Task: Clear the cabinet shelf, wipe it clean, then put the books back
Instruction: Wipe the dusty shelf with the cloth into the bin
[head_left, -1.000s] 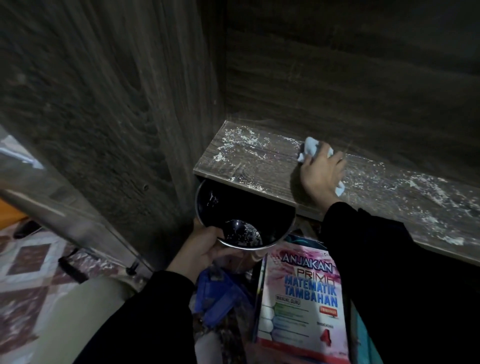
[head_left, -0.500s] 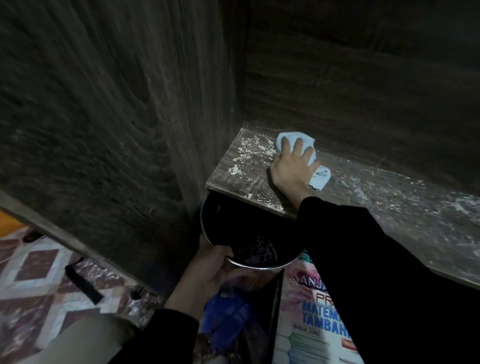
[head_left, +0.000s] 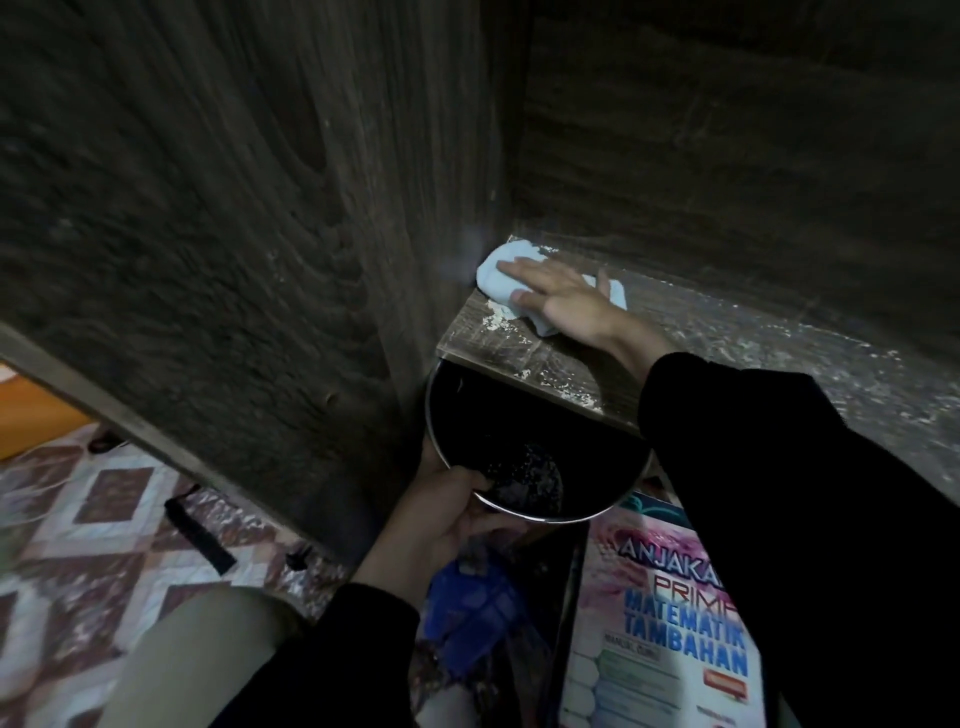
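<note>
Your right hand (head_left: 566, 304) lies flat with its fingers straight. It presses the crumpled pale blue cloth (head_left: 501, 273) into the left rear corner of the dark wood-grain cabinet shelf (head_left: 519, 353), against the cabinet's dark side panel (head_left: 405, 234). Your left hand (head_left: 441, 514) grips the near rim of the round black bowl with a bright metal rim (head_left: 519, 431), held just under the shelf's front edge at its left end.

Risks:
- The bowl covers only the left end of the edge, and the whitish crumbs (head_left: 852, 384) strewn along the right stretch lie well apart from it. A forward sweep there would likely drop them onto the pink-and-blue mathematics textbook (head_left: 665, 639) and the blue plastic object (head_left: 478, 613) below.
- Pressing into the corner may pack dust into the seam.
- The bowl is held by one hand at the rim and looks tilted toward you, so a bump from your right sleeve could spill it.

Container: the bowl holds a patch of pale specks (head_left: 524, 470) near its bottom. The rest is dark, and I cannot tell whether there is liquid. The textbook is off the shelf, below it.
</note>
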